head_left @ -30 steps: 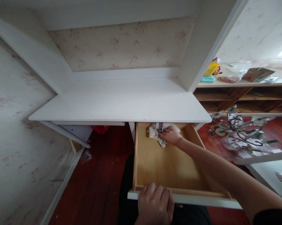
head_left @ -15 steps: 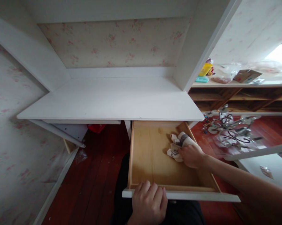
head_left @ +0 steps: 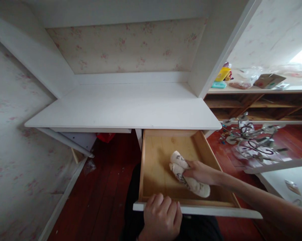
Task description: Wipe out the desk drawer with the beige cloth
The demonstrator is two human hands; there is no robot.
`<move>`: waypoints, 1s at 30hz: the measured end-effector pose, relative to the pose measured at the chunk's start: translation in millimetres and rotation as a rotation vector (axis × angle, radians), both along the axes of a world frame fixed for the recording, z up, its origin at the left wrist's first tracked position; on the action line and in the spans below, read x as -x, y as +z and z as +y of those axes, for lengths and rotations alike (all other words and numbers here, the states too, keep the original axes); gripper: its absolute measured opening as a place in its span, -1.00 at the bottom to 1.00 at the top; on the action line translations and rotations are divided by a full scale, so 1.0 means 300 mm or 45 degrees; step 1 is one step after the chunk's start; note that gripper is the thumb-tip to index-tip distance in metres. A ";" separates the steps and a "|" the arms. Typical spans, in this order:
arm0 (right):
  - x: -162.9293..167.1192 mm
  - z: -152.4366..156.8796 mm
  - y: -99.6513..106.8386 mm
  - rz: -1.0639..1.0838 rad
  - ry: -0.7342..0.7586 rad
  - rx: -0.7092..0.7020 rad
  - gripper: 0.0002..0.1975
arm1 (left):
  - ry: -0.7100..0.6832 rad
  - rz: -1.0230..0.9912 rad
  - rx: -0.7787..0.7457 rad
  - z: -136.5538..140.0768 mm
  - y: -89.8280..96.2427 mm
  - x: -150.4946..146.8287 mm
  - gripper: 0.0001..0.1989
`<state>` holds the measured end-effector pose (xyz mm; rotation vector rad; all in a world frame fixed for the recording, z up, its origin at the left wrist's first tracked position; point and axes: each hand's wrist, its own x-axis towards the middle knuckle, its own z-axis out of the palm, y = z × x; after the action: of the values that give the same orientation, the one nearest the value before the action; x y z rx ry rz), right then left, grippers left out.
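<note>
One cloth point(head_left: 178, 163), bunched in the right hand point(head_left: 199, 171), sits nearer the front of the drawer point(head_left: 154, 160) than before, the left hand point(head_left: 162, 214) still gripping its edge.

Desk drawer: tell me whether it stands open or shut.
Open: the drawer is pulled out from under the desktop, its wooden inside showing; the left hand grasps its front edge.
</note>
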<state>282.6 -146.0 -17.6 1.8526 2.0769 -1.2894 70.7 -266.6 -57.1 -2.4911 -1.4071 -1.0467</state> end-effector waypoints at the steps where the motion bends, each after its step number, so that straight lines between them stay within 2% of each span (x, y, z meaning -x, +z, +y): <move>1: 0.055 -0.018 -0.016 0.176 -0.048 0.111 -0.71 | 0.003 -0.005 -0.006 0.000 0.000 0.000 -0.77; 3: 0.168 -0.055 -0.059 0.465 -0.171 0.323 -0.70 | 0.006 -0.021 -0.027 0.001 0.000 0.000 -0.77; 6: 0.307 -0.071 -0.109 0.833 -0.334 0.501 -0.67 | 0.000 -0.048 -0.058 0.003 0.001 0.003 -0.78; 8: 0.360 -0.044 -0.101 0.949 -0.433 0.461 -0.64 | -0.013 -0.057 -0.071 0.003 0.001 0.006 -0.80; 10: 0.384 -0.007 -0.057 0.892 -0.454 0.245 -0.65 | -0.028 -0.066 -0.077 0.004 0.000 0.007 -0.82; 12: 0.395 0.014 0.001 0.734 -0.337 -0.040 -0.68 | -0.035 -0.076 -0.085 0.004 -0.002 0.007 -0.84; 15: 0.423 0.000 0.059 0.546 0.097 -0.392 -0.75 | -0.029 -0.090 -0.099 0.005 -0.009 0.004 -0.85; 18: 0.474 -0.028 0.037 0.482 0.625 -0.608 -0.72 | -0.009 -0.103 -0.121 0.007 -0.014 0.002 -0.86; 20: 0.503 -0.027 -0.005 0.475 0.822 -0.626 -0.66 | 0.000 -0.102 -0.114 0.007 -0.015 0.004 -0.86; 23: 0.522 0.014 -0.062 0.461 0.935 -0.642 -0.57 | -0.010 -0.103 -0.099 0.005 -0.017 0.011 -0.88; 26: 0.523 0.103 -0.083 0.362 0.999 -0.790 -0.53 | -0.031 -0.114 -0.091 0.002 -0.021 0.015 -0.91; 30: 0.529 0.281 -0.072 0.087 0.891 -0.975 -0.53 | -0.030 -0.102 -0.096 -0.002 -0.025 0.017 -0.90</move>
<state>123.8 -61.5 -39.1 0.9789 3.1063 -0.4087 65.6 -267.3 -64.7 -2.4438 -1.3357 -1.1938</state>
